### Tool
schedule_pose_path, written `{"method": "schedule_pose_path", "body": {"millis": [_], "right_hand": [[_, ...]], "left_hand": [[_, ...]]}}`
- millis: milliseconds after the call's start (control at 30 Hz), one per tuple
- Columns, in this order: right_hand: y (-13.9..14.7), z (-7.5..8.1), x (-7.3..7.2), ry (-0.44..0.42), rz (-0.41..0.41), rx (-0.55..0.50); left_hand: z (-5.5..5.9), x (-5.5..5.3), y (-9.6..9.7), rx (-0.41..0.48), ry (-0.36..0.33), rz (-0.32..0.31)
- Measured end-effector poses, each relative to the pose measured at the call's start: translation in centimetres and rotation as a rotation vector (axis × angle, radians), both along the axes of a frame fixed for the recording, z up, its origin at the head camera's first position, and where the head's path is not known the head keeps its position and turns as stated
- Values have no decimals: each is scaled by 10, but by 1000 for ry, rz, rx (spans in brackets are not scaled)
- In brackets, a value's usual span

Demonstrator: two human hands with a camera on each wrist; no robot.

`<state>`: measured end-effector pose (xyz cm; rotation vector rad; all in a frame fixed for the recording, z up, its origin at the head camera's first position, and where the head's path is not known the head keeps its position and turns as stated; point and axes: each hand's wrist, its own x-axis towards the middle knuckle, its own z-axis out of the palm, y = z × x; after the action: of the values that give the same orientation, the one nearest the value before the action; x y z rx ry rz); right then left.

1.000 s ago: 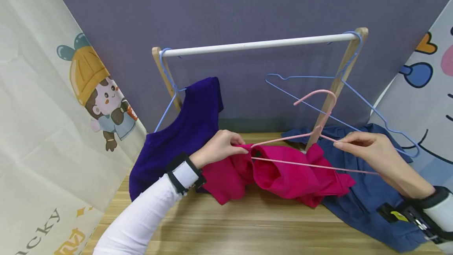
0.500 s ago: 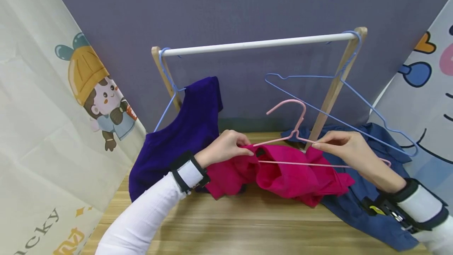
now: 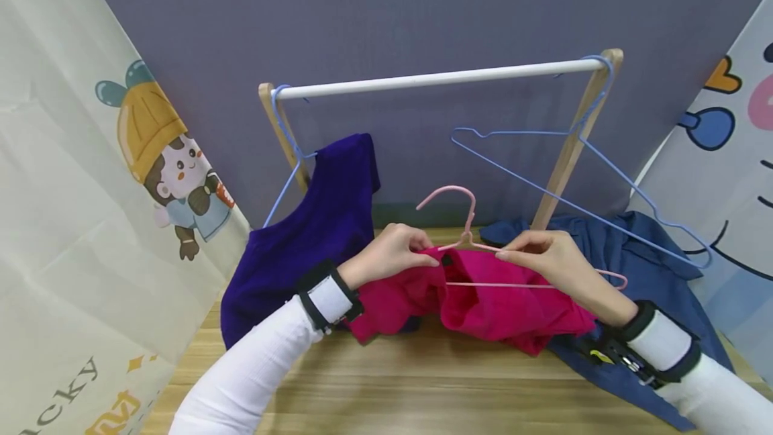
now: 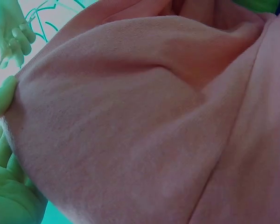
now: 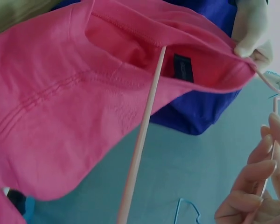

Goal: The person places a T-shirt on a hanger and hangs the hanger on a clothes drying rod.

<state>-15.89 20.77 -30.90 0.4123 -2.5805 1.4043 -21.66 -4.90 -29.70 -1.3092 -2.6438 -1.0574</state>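
Left fingers (image 3: 421, 260) pinch magenta shirt (image 3: 495, 314) | right fingers (image 3: 518, 258) pinch pink hanger (image 3: 468, 225) | hanger partly inside shirt

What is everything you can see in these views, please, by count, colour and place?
table: 1, brown wood, below
rack: 1, white and wood, centre back
backdrop: 1, grey, behind the rack
printed sheets: 2, pale, left and right
blue hangers: 2, light blue, at the rack's ends
hung garment: 1, purple, on the left blue hanger
crumpled garment: 1, navy, on the table, right
pink garment: 1, pink, centre, over the table
neck label: 1, dark, inside its neckline
pink hanger: 1, pale pink, partly inside the garment
wrist straps: at least 2, black, both wrists
sleeves: 2, white, both forearms
left hand: 1, bare, pinching the pink garment
right hand: 1, bare, pinching the pink hanger
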Motion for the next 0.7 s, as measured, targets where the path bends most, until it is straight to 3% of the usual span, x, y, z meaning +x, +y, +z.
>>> {"method": "schedule_pose_path", "body": {"millis": [300,500,600,700], "right_hand": [[-16,-10,-11,-37,63,-37],[-20,-9,-14,-60,59,-17],[-23,-7,-12,12,44,45],[-28,-5,-6,169,13,137]], "left_hand": [[3,2,7,18,-4,15],[2,0,8,26,13,24],[1,-1,8,31,22,17],[0,-4,7,34,44,21]]}}
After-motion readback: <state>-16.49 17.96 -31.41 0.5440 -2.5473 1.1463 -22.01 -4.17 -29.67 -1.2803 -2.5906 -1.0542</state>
